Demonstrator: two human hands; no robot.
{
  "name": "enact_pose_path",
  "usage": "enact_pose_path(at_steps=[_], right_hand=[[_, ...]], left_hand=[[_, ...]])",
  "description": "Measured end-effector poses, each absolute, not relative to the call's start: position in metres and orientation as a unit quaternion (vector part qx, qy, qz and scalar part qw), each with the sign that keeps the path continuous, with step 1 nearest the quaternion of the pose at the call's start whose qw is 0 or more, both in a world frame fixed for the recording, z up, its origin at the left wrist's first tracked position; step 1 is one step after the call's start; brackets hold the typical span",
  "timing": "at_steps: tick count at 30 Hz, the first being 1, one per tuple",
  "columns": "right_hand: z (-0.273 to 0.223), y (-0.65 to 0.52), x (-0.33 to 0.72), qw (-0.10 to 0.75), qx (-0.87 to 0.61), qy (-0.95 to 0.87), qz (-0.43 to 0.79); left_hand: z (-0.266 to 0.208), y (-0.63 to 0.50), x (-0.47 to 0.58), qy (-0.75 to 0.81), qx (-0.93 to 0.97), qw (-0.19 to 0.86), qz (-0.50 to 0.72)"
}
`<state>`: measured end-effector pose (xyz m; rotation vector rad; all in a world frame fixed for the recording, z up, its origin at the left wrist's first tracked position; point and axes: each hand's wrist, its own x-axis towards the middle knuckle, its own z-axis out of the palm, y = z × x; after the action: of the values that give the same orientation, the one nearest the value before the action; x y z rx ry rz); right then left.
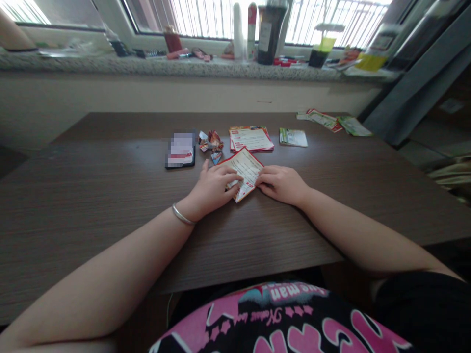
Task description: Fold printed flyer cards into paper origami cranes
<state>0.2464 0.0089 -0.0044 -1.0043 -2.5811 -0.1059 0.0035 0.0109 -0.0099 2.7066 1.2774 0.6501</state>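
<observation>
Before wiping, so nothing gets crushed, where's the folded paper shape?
In the head view, the folded paper shape is just left of the paper stack, beyond the left hand.

Cream paper square (247, 165) with printed lines and red edging, brown wood-grained table (110, 206), silver bangle (182, 215), white card stack (250, 139) edged red, crumpled-looking piece (213, 141) mottled red-brown, white and blue, black shirt (283, 321) with pink lettering and stars, grey speckled sill (206, 68).
</observation>
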Motion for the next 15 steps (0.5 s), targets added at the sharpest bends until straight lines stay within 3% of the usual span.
enact_pose_path(at_steps=[15], right_hand=[[-0.0072, 0.0121, 0.2468, 0.211, -0.392, -0.895, -0.013]], left_hand=[[-0.0069, 0.0125, 0.0046, 0.283, 0.938, 0.059, 0.192]])
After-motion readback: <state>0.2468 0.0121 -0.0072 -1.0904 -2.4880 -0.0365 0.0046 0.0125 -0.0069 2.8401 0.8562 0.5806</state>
